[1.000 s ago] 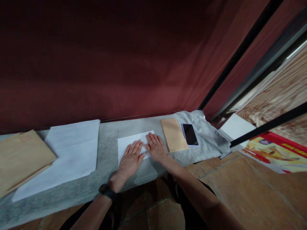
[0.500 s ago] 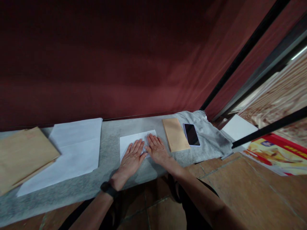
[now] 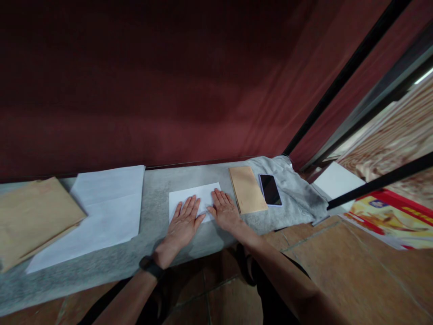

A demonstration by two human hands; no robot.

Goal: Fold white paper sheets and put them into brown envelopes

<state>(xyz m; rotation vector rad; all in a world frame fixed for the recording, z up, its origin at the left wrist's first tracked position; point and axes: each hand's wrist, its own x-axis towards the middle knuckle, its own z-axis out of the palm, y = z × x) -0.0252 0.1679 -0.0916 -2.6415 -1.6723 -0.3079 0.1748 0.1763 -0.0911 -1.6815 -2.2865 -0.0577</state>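
Observation:
A small white sheet of paper (image 3: 204, 199) lies on the grey cloth in front of me, its lower edge partly covered by my hands. My left hand (image 3: 184, 222) rests flat on its left part, fingers stretched out and thumb apart. On the right part my right hand (image 3: 224, 211) lies palm down with its fingers extended. Bare paper shows between the two hands. Just right of my right hand is a stack of brown envelopes or paper (image 3: 248, 189), and beside that a phone (image 3: 271, 189) with a dark screen.
Large white sheets (image 3: 111, 203) lie at the left, partly under big brown envelopes (image 3: 37, 216). Grey cloth (image 3: 157, 198) covers the long narrow surface against a dark red wall (image 3: 152, 99). Black bars (image 3: 341, 85) and a printed red-yellow box (image 3: 389, 214) stand at the right.
My hands have slid apart over the white paper, the left one to the left and the right one slightly to the right. More of the paper's middle shows.

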